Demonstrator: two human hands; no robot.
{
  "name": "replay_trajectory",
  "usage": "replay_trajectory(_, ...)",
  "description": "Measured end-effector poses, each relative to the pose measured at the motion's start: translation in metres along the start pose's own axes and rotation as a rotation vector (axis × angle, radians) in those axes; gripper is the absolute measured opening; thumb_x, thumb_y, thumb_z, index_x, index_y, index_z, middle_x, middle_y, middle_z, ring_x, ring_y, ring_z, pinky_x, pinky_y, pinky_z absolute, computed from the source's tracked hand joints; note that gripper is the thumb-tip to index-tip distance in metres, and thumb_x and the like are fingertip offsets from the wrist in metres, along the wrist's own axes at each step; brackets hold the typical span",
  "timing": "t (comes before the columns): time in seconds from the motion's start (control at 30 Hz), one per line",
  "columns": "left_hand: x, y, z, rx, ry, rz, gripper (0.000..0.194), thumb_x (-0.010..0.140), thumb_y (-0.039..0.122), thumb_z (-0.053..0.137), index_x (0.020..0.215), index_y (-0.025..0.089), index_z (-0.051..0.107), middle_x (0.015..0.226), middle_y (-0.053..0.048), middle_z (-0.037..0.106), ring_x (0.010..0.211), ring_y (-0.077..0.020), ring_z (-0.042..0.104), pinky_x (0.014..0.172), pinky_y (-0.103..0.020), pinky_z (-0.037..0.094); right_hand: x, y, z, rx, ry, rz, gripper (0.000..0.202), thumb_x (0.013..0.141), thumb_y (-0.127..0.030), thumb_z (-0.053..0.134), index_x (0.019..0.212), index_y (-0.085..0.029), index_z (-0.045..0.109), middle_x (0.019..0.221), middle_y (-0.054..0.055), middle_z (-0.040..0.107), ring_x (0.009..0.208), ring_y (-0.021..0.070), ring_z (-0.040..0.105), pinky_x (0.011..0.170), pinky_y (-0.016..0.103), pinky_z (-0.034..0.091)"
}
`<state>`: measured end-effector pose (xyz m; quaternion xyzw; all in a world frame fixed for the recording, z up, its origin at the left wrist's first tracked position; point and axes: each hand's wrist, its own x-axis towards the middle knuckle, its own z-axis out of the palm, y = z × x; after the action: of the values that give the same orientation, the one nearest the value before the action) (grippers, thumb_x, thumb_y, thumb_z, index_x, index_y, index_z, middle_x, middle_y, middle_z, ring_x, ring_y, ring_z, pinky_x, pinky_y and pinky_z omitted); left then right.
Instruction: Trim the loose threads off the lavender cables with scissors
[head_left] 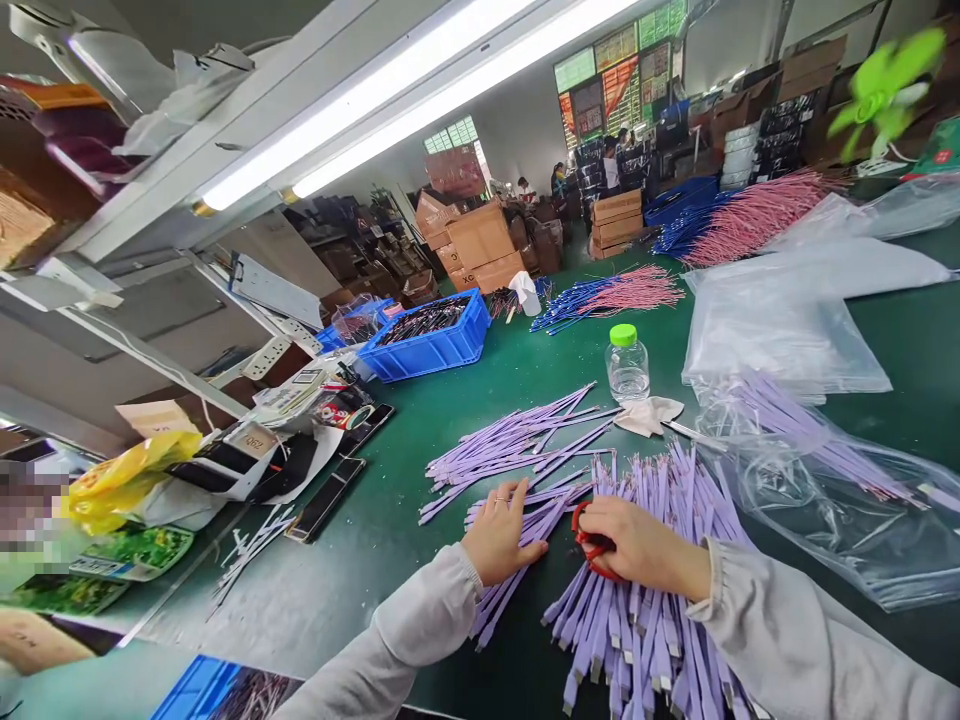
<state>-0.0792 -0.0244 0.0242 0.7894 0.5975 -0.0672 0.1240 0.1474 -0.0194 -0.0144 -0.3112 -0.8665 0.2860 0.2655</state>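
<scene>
Workbench and surrounding room, seen from the worker's head. The green bench (397,450) has a smooth, lightly speckled surface that reflects the light near its left edge. In the foreground, a dense heap of lilac cables (622,630) fans toward the viewer, with a smaller lilac bundle (495,605) just to its left and a loose lilac pile (510,445) beyond. The left hand (502,535) rests on the smaller bundle, its grip released and its fingers spread. The right hand (637,540) lies over the dense heap, its grip closed around a red-handled tool (596,543), the far end of which is hidden. Behind stand a clear jar (628,378) with a green lid and, touching or just beside it, a pale cloth (649,415). To the right, clear plastic bags (780,330) overlap; further lilac cables lie on the nearest plastic. Farther back are blue-and-pink wires (630,292) and a blue crate (431,350) filled with dark pieces. Tube lights (360,105) slant overhead. The room beyond contains stacked cardboard boxes (480,245), distant seated or standing people, windows (615,85) and, at right, a green fan (885,95).
</scene>
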Motion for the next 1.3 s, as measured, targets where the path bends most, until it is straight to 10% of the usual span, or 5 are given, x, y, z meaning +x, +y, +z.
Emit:
replay_trajectory(0.2,-0.007,-0.010,0.003,0.246,-0.026,-0.109,0.023,0.083,0.020,0.046,0.102,0.011,0.054,0.104,-0.014,0.060,0.102,-0.0280,0.058,0.088,-0.041,0.046,-0.001,-0.004,-0.003,-0.002,-0.012,0.029,0.014,0.075,-0.008,0.051,0.066,-0.018,0.049,0.071,0.001,0.055,0.069,0.0132,0.047,0.066,0.024,0.038)
replay_trajectory(0.47,-0.011,-0.029,0.005,0.112,0.154,-0.071,0.024,0.091,0.016,0.031,0.109,0.011,0.047,0.079,-0.009,0.062,0.074,-0.0221,0.064,0.068,-0.031,0.047,-0.001,-0.004,-0.003,0.014,-0.003,0.031,0.013,0.075,-0.007,0.051,0.068,-0.018,0.054,0.072,0.001,0.058,0.070,0.0134,0.049,0.067,0.024,0.039)
replay_trajectory(0.6,0.030,-0.014,-0.021,-0.032,0.273,0.063,0.028,0.093,0.031,0.041,0.114,0.015,0.048,0.091,-0.010,0.067,0.088,-0.0244,0.065,0.077,-0.033,0.047,-0.001,-0.003,0.000,-0.003,0.009,0.012,0.014,0.073,-0.005,0.051,0.071,-0.018,0.057,0.073,0.002,0.060,0.072,0.0143,0.049,0.068,0.025,0.040)
replay_trajectory(0.83,0.130,0.033,-0.031,-0.022,0.093,0.207,0.081,0.072,0.035,0.073,0.141,0.018,0.032,0.129,-0.011,0.055,0.121,-0.0251,0.052,0.100,-0.032,0.042,-0.002,0.000,0.000,-0.006,-0.005,0.023,0.014,0.071,-0.005,0.054,0.074,-0.018,0.060,0.076,0.002,0.060,0.074,0.0142,0.051,0.070,0.025,0.041)
replay_trajectory(1.3,0.179,0.032,-0.052,-0.212,0.273,-0.025,0.032,0.075,0.018,0.063,0.106,0.012,0.058,0.100,-0.013,0.063,0.101,-0.0285,0.061,0.089,-0.037,0.046,0.000,-0.002,-0.003,0.013,-0.018,0.009,0.015,0.073,-0.005,0.052,0.075,-0.018,0.059,0.078,0.002,0.061,0.075,0.0139,0.052,0.073,0.026,0.041)
